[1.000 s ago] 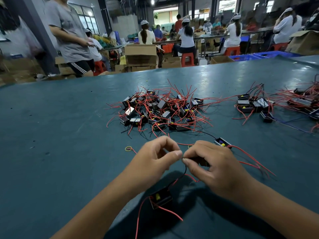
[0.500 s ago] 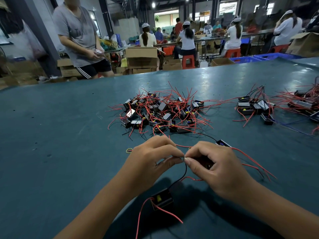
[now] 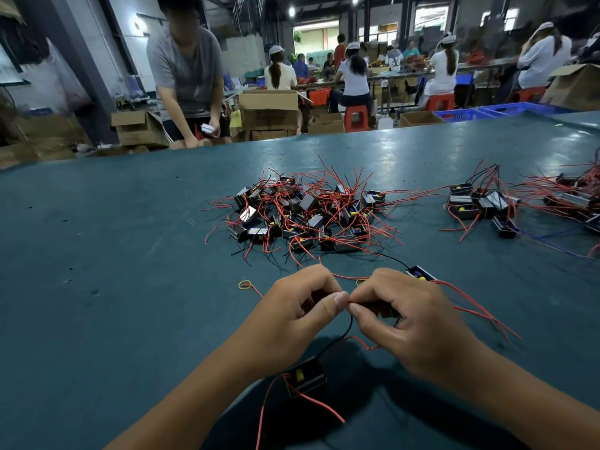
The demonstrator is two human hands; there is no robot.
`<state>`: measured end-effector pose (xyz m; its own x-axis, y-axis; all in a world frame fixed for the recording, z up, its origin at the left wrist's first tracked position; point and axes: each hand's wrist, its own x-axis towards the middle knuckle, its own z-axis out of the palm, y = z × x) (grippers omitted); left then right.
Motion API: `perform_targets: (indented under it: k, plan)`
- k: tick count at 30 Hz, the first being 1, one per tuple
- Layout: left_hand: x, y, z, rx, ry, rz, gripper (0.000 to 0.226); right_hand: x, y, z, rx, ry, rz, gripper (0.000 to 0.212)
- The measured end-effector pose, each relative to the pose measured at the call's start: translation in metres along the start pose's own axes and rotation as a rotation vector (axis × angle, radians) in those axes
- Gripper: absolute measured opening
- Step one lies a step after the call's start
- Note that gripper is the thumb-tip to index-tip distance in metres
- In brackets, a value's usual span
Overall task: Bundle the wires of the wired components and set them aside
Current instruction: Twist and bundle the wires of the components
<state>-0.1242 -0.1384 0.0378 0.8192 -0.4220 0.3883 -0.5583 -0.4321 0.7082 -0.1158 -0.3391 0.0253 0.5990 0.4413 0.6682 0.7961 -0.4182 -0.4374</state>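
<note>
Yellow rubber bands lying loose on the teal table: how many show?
2. One yellow rubber band lies left of the left hand. A second yellow rubber band peeks out just beyond the right hand. The hands may hide more.

We are in a factory assembly hall. Capped workers point(image 3: 353, 71) sit on red stools point(image 3: 356, 115) along benches, with cardboard boxes point(image 3: 269, 109) stacked behind our green worktable point(image 3: 97, 254).

Cardboard boxes point(image 3: 268, 107); red stools point(image 3: 356, 116); blue crate point(image 3: 506, 110)
</note>
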Motion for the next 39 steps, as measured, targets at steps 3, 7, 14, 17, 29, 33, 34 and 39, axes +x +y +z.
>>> perform_targets:
  k: [3, 7, 14, 17, 29, 33, 34, 39]
  plan:
    - [0.001, 0.005, 0.005, -0.340, -0.022, -0.263, 0.020, 0.000, -0.002, 0.000, -0.080, -0.017, -0.046, 0.009]
    - [0.001, 0.007, 0.007, -0.593, -0.043, -0.465, 0.020, 0.000, -0.002, 0.003, -0.073, -0.008, -0.033, 0.013]
    - [0.003, 0.005, -0.003, -0.488, 0.027, -0.384, 0.017, -0.001, 0.001, 0.005, 0.026, 0.049, 0.063, 0.006]
    - [0.001, 0.004, -0.003, -0.554, -0.051, -0.436, 0.022, -0.001, 0.001, 0.005, 0.031, 0.035, 0.058, 0.006]
    - [0.000, 0.008, 0.005, -0.737, -0.131, -0.551, 0.022, 0.000, -0.005, 0.004, -0.097, 0.020, -0.103, 0.016]
    - [0.000, 0.009, 0.005, -0.741, -0.141, -0.572, 0.028, 0.000, -0.005, 0.005, -0.093, 0.035, -0.111, 0.015]
    - [0.000, 0.009, 0.005, -0.731, -0.127, -0.573, 0.032, 0.000, -0.004, 0.005, -0.080, 0.042, -0.099, 0.015]
    - [0.002, 0.006, 0.003, -0.481, -0.012, -0.445, 0.020, -0.001, -0.001, 0.006, -0.043, 0.085, 0.014, 0.009]
